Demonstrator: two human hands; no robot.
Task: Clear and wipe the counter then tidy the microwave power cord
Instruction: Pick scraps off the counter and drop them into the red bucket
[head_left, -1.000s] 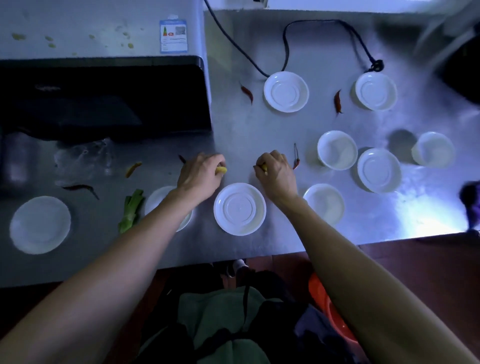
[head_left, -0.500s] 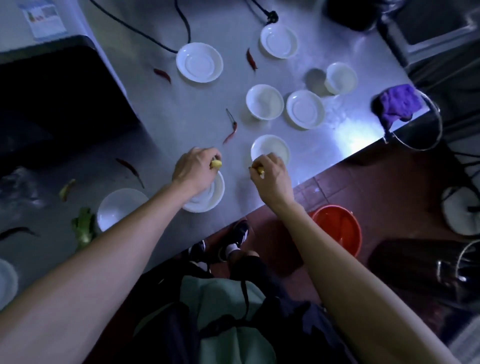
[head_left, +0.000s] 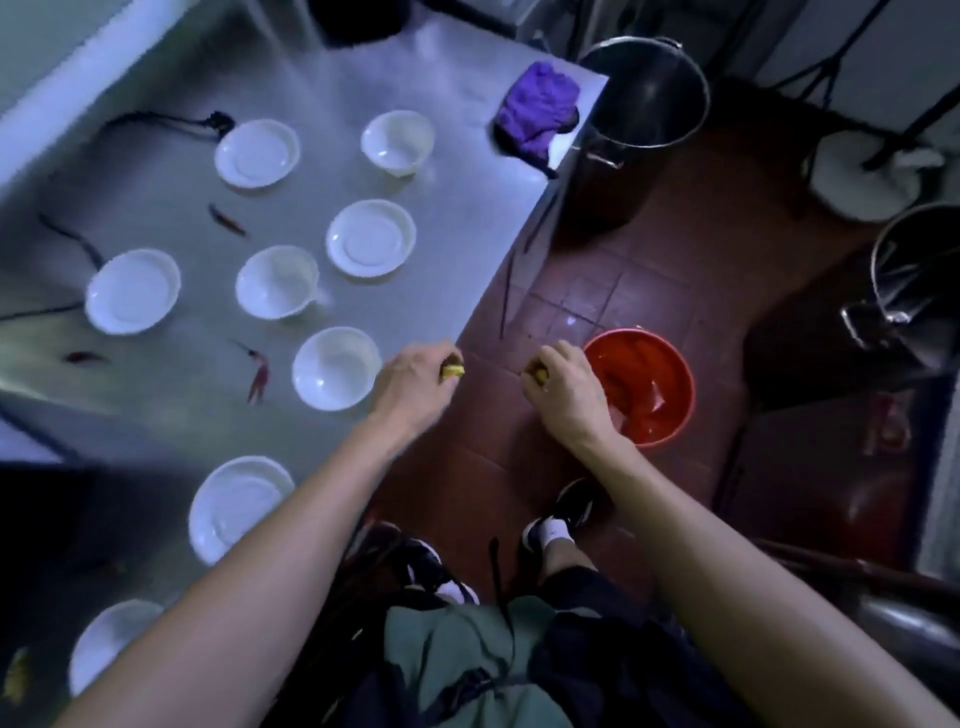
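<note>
The left hand (head_left: 410, 387) is gripping a small yellow scrap (head_left: 453, 370) in curled fingers, hovering at the front edge of the steel counter (head_left: 467, 228); the right hand (head_left: 563, 387) is pinching a second yellow piece (head_left: 540, 373) in curled fingers, hanging over the red tiled floor (head_left: 649, 260) just beside the orange bucket (head_left: 670, 415), which is sitting on the floor near the counter's corner. White dishes are lying scattered across the counter, one bowl (head_left: 336, 368) sitting just beside the left hand; red chillies are lying among them, one (head_left: 258, 375) left of that bowl and another (head_left: 227, 219) further back. A purple cloth (head_left: 540, 111) is lying bunched at the counter's far corner, next to a tall steel pot (head_left: 644, 93) standing on the floor. The black power cord (head_left: 156, 122) is trailing along the back of the counter, its knotted end touching a white plate (head_left: 257, 153).
</note>
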